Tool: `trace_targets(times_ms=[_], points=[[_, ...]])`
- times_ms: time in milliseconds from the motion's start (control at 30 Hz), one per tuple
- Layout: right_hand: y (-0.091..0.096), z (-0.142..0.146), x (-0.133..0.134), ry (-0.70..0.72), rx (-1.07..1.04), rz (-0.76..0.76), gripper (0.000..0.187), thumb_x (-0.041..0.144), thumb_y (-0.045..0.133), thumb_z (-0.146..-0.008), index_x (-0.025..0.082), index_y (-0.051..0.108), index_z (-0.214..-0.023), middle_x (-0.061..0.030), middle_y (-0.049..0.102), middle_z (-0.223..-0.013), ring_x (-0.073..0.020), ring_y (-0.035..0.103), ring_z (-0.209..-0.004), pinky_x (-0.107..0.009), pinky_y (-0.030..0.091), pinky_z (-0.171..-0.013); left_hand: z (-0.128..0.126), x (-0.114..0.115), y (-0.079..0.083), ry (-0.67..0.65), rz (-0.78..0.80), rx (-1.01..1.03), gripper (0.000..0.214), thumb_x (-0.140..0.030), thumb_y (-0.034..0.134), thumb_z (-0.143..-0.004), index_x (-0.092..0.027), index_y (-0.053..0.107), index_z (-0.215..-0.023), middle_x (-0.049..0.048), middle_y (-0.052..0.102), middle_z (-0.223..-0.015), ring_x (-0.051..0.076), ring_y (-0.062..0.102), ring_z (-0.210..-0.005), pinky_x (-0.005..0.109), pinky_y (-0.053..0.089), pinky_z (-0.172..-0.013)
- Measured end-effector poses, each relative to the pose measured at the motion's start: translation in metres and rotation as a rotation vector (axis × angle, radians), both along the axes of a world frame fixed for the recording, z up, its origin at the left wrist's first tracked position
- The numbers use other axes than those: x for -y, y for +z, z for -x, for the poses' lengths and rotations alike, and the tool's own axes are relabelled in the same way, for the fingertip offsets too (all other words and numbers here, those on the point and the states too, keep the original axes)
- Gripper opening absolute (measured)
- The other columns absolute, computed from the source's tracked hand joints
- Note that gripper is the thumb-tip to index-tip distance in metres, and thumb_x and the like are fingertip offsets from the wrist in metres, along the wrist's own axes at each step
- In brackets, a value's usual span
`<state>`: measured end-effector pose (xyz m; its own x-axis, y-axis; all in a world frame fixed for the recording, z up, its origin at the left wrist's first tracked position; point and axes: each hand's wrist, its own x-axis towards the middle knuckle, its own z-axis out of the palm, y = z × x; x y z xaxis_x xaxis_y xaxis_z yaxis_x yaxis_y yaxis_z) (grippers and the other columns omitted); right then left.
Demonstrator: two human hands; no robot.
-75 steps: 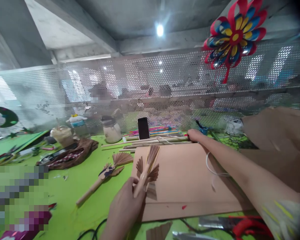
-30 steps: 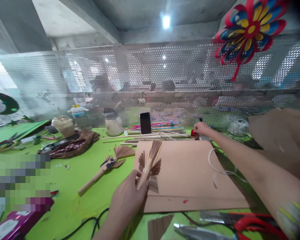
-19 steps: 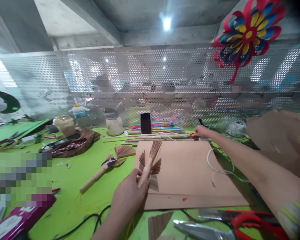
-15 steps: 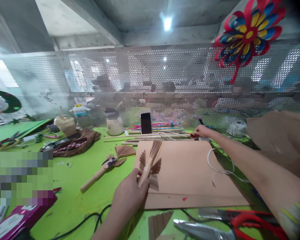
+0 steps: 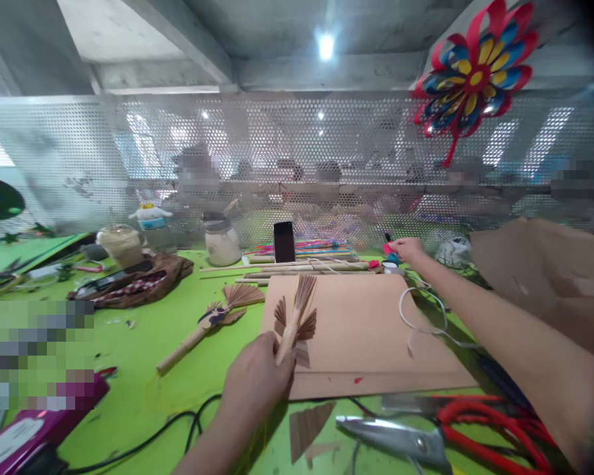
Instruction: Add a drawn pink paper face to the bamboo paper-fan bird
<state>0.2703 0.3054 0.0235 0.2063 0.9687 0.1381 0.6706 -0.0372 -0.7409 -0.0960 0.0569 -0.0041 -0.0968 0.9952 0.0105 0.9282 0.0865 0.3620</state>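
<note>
My left hand (image 5: 260,369) is closed around the tube-like body of a bird craft (image 5: 291,330) with pleated brown paper wings and tail. It holds the craft tail up over the left part of a stack of brown cardboard sheets (image 5: 356,330). My right hand (image 5: 408,251) reaches to the far side of the table, fingers pinched at a small red object (image 5: 389,249) with a dark tip above it; its kind is unclear. A second bird craft (image 5: 212,320), with dark markings, lies on the green table to the left.
Large red-handled scissors (image 5: 395,435) and a pleated paper scrap (image 5: 309,429) lie in front. Behind the cardboard are wooden sticks (image 5: 316,268), a propped phone (image 5: 284,242) and a jar (image 5: 221,241). A white cord (image 5: 403,310) loops at right. A perforated metal screen (image 5: 257,145) stands behind.
My right hand has moved from beside the stick ends slightly back to the small red object. My left hand keeps its hold on the bird craft. The view has shifted slightly.
</note>
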Motion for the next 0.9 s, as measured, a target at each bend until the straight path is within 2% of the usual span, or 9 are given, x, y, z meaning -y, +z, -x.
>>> trace_targets(times_ms=[167,233,267,333,400,467,567,700,900], points=[[0.017,0.020,0.063,0.119,-0.320,-0.008,0.034,0.033,0.059,-0.092,0.017,0.057,-0.122,-0.0093,0.061,-0.122,-0.0216,0.063,-0.101,-0.042,0.054,-0.084,0.004,0.001,0.009,0.022,-0.165,0.170,0.037,-0.056,0.045,-0.086,-0.021,0.054,-0.079,0.0061,0.059,-0.079,0.024,0.055,-0.074,0.032,0.032,-0.063],[0.022,0.031,0.098,0.191,-0.415,0.003,0.032,0.033,0.059,-0.092,0.016,0.058,-0.120,-0.0082,0.062,-0.117,-0.0199,0.064,-0.096,-0.040,0.055,-0.080,0.002,0.001,0.012,-0.040,-0.294,0.398,0.032,-0.053,0.055,-0.080,-0.021,0.056,-0.078,0.0043,0.055,-0.078,0.024,0.053,-0.078,0.033,0.035,-0.068],[0.024,0.038,0.117,0.231,-0.458,0.011,0.029,0.033,0.059,-0.093,0.016,0.060,-0.116,-0.0071,0.064,-0.111,-0.0177,0.065,-0.090,-0.037,0.056,-0.076,0.000,0.001,0.013,-0.089,-0.309,0.602,0.029,-0.048,0.060,-0.076,-0.020,0.057,-0.076,0.0039,0.054,-0.077,0.023,0.052,-0.080,0.033,0.036,-0.070],[0.026,0.052,0.158,0.306,-0.537,0.020,0.020,0.032,0.062,-0.091,0.014,0.064,-0.097,-0.0018,0.065,-0.088,-0.0110,0.061,-0.068,-0.027,0.052,-0.061,-0.010,0.004,0.015,-0.154,-0.245,0.736,0.027,-0.046,0.060,-0.077,-0.019,0.059,-0.077,0.0035,0.056,-0.077,0.021,0.054,-0.077,0.032,0.040,-0.068],[0.027,0.068,0.198,0.372,-0.614,0.023,0.024,0.035,0.074,-0.079,0.014,0.064,-0.077,0.0009,0.060,-0.068,-0.0074,0.050,-0.053,-0.022,0.043,-0.049,-0.024,0.011,0.020,-0.223,-0.155,0.854,0.030,-0.046,0.058,-0.079,-0.017,0.061,-0.082,0.0040,0.059,-0.076,0.020,0.056,-0.073,0.030,0.043,-0.064],[0.027,0.084,0.235,0.418,-0.676,0.027,0.031,0.042,0.078,-0.073,0.015,0.064,-0.070,0.0022,0.056,-0.060,-0.0073,0.046,-0.049,-0.024,0.038,-0.046,-0.041,0.021,0.027,-0.314,-0.062,0.970,0.031,-0.045,0.063,-0.078,-0.015,0.063,-0.085,0.0049,0.062,-0.079,0.019,0.059,-0.077,0.028,0.045,-0.064],[0.024,0.104,0.275,0.466,-0.735,0.009,0.032,0.045,0.076,-0.073,0.016,0.065,-0.067,0.0024,0.053,-0.060,-0.0080,0.045,-0.051,-0.025,0.038,-0.049,-0.065,0.037,0.038,-0.422,0.054,1.132,0.035,-0.046,0.065,-0.078,-0.014,0.063,-0.092,0.0051,0.064,-0.082,0.017,0.061,-0.076,0.026,0.047,-0.064],[0.017,0.114,0.298,0.484,-0.765,-0.041,0.027,0.041,0.071,-0.079,0.016,0.068,-0.069,0.0017,0.056,-0.061,-0.0086,0.044,-0.055,-0.025,0.037,-0.052,-0.087,0.048,0.043,-0.479,0.097,1.261,0.031,-0.044,0.068,-0.078,-0.014,0.063,-0.085,0.0035,0.063,-0.076,0.012,0.058,-0.069,0.023,0.045,-0.061],[0.009,0.101,0.296,0.509,-0.745,-0.060,0.019,0.034,0.073,-0.077,0.016,0.069,-0.075,0.0001,0.062,-0.067,-0.0104,0.049,-0.059,-0.026,0.039,-0.057,-0.101,0.043,0.034,-0.464,0.103,1.355,0.031,-0.042,0.071,-0.077,-0.012,0.061,-0.075,0.0031,0.062,-0.066,0.010,0.055,-0.061,0.022,0.041,-0.057]])
